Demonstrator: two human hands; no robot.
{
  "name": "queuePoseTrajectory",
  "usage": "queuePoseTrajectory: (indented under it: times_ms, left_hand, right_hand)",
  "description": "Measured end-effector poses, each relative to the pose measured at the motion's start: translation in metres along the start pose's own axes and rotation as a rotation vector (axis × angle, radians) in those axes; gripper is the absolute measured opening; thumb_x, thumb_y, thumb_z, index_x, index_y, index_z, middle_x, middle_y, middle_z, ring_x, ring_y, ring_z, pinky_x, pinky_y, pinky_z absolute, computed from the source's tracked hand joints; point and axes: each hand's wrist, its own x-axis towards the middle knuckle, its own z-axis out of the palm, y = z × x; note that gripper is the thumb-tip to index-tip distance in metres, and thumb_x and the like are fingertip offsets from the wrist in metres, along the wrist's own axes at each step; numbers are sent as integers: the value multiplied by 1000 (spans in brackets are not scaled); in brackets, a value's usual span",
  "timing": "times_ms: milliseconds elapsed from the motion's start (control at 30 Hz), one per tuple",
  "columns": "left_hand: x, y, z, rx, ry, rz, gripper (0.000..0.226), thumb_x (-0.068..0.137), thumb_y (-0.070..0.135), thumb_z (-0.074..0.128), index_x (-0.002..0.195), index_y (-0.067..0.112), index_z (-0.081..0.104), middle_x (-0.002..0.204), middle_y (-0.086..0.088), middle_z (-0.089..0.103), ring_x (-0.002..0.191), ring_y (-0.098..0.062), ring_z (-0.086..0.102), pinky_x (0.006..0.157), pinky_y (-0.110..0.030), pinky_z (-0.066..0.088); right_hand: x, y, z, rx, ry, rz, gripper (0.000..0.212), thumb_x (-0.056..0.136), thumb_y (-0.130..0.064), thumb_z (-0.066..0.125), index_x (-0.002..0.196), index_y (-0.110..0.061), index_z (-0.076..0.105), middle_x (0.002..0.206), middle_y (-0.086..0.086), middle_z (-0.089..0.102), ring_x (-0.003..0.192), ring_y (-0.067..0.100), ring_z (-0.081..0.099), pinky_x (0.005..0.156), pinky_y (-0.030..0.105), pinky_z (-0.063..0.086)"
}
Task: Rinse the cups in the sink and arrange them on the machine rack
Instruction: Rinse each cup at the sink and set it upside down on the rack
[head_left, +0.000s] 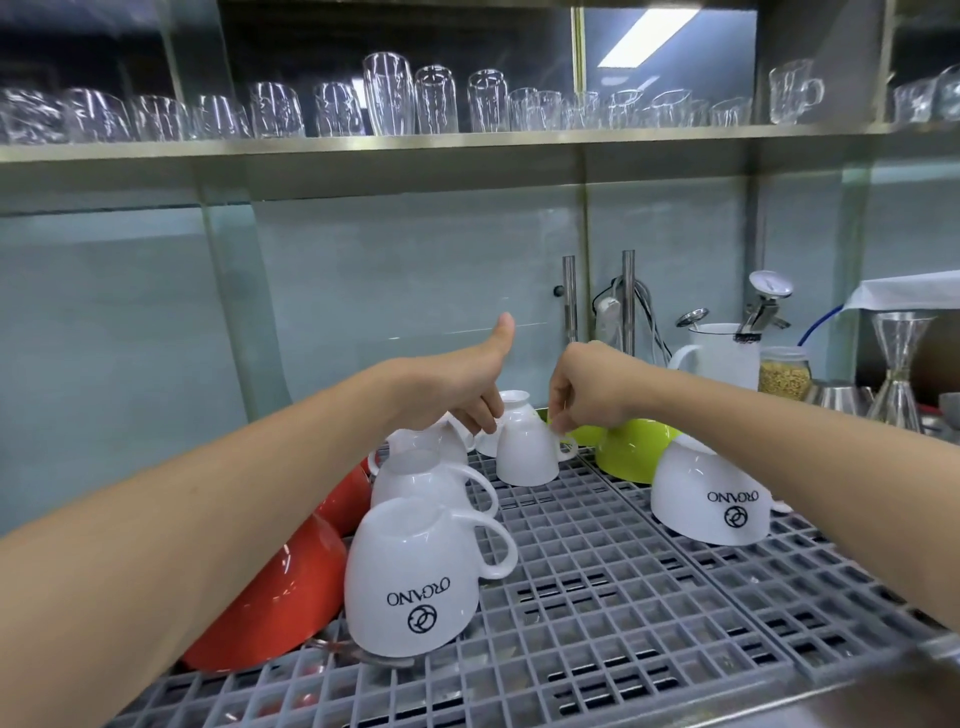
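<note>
While inverted on rack (597, 571), small cup (525, 454), both hands (587, 387) touching.

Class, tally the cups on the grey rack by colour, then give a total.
White cups: 6
Red cups: 2
Green cups: 2, one mostly hidden behind the right hand
Total: 10

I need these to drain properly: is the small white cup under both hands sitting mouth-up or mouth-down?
Mouth-down. The small white cup stands rim-down on the grey rack, its narrow base on top.
</note>
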Motion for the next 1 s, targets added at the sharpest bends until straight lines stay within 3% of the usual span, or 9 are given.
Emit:
queuePoseTrajectory:
  times_ms: [167,300,367,467,533,600,733,867,1000]
  left_hand:
    - [-1,-5,-9,-11,81,59,102,87,78,-2,123,6,61,116,-8,70,114,-18,58,112,-43,21]
    - [-14,-14,-16,28,280,187,88,93,73,6,105,10,66,115,-10,70,117,-24,59,109,-37,30]
    - [-29,-22,-22,229,422,279,83,95,70,5,93,14,66,101,-10,72,110,-26,61,112,-42,25]
    - [-55,-40,-34,518,573,422,67,102,57,14,69,17,57,60,-1,54,68,-20,51,97,-40,29]
    - [-74,-61,-46,548,629,480,60,103,53,23,77,10,57,56,1,46,68,-27,43,80,-37,32]
    - [-98,-86,-59,606,673,540,58,98,59,24,80,17,60,67,-2,55,82,-34,54,75,-39,38]
    - [-161,-139,-85,770,768,445,70,91,58,25,132,14,59,130,-8,63,125,-29,52,105,-41,40]
    - [-234,-198,-103,853,841,313,78,86,61,17,139,15,53,138,-9,55,129,-29,49,106,-42,37]
    - [-305,-271,-114,949,939,248,67,89,54,32,133,10,58,131,-17,58,120,-36,55,99,-47,40]
  right_hand:
    - [0,-9,-6,22,147,-15,23,83,-36,68,76,-15,74,71,-1,71,74,21,66,73,38,58]
    - [-7,-27,-11,23,194,-21,22,83,-39,65,77,-19,73,74,1,73,74,22,67,73,38,58]
    - [-14,-44,-16,5,213,-29,21,84,-41,64,83,-22,74,78,2,73,77,23,67,73,36,57]
    - [-23,-72,-24,-64,238,-50,26,85,-45,62,98,-24,70,91,4,73,88,26,66,74,34,53]
    - [-26,-96,-26,-100,252,-68,35,86,-49,60,110,-24,65,101,4,72,98,27,64,77,35,50]
    - [-31,-127,-31,-133,285,-99,44,87,-53,58,120,-25,60,108,3,70,106,27,62,80,36,48]
    - [-43,-203,-29,-175,298,-190,54,87,-56,55,132,-25,51,120,5,66,113,29,60,86,38,48]
    - [-57,-285,-19,-278,331,-318,63,88,-58,50,139,-23,41,131,7,58,121,30,54,91,41,45]
    - [-76,-373,3,-294,372,-437,67,89,-60,44,143,-23,34,141,7,47,126,30,48,96,42,38]
